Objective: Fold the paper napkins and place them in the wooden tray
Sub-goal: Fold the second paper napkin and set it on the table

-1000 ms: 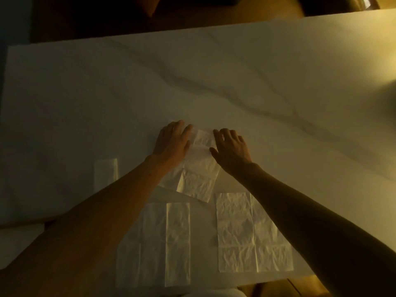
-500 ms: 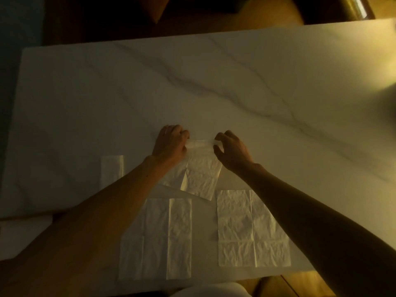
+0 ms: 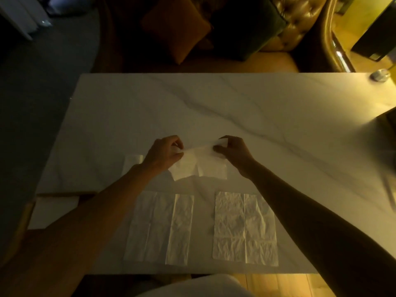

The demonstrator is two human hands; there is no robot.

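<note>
A paper napkin [image 3: 199,166] is pinched at its far corners by the left hand [image 3: 164,155] and right hand [image 3: 232,152] above the marble table [image 3: 278,125], where thin tissue could be torn if overstretched.

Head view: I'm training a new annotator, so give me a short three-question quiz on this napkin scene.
1. True or false: both hands pinch the lifted napkin.
2. How many unfolded napkins lie flat near the table front edge? A one, B two, C four.
3. The small folded napkin lies beside which forearm?

Key: 1 true: left hand and right hand each grip an end. 2 B. 3 left.
</note>
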